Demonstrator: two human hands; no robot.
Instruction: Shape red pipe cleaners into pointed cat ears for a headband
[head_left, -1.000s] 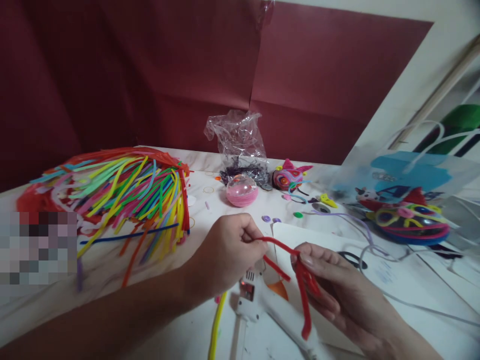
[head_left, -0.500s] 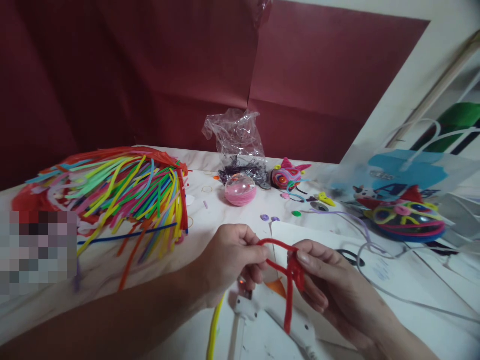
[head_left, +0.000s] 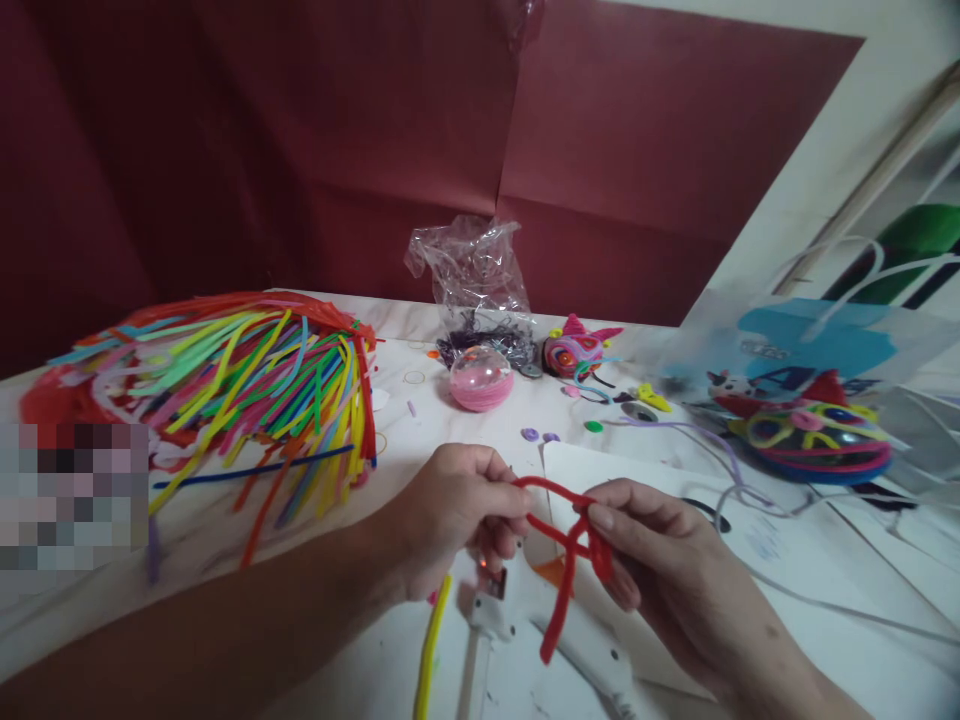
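Observation:
Between my two hands is a red pipe cleaner (head_left: 555, 487), bent into a loop. My left hand (head_left: 461, 515) pinches the loop's left end. My right hand (head_left: 652, 550) grips the twisted part on the right between thumb and fingers, and one loose end hangs down below. Beneath the hands lies a white glue gun (head_left: 581, 650) on the table, partly hidden, with a small orange glow near my left fingers. A yellow pipe cleaner (head_left: 430, 650) sticks out under my left hand.
At left spreads a pile of coloured pipe cleaners (head_left: 247, 380). A clear-and-pink ball (head_left: 481, 380) sits before a plastic bag (head_left: 480, 275). Further right are a pink decorated figure (head_left: 574, 352), a larger decorated ball (head_left: 814, 440), white paper (head_left: 600, 470) and a purple cord (head_left: 697, 428).
The hanging end of the red pipe cleaner has swung left. My right fingers have shifted slightly on the twisted part, and my left hand stays nearly in place.

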